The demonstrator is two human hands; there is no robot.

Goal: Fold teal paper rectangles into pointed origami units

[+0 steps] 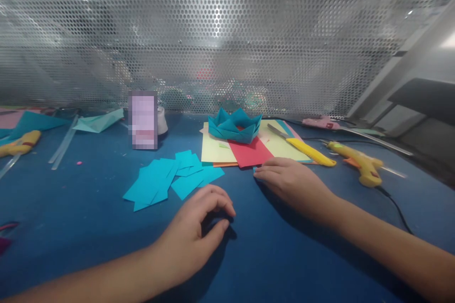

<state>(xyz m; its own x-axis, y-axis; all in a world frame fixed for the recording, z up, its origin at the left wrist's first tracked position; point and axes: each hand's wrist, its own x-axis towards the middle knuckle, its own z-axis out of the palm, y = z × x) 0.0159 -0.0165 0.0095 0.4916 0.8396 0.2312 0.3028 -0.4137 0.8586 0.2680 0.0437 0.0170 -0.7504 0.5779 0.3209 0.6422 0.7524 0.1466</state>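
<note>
Gaping before the red paper (253,154), the left hand (199,227) is curled; right hand (295,187) beside that paper, fingers together, grip unclear.

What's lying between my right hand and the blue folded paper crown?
The head view shows red paper, lying over a pale yellow sheet, between your right hand and the blue folded paper crown.
</note>
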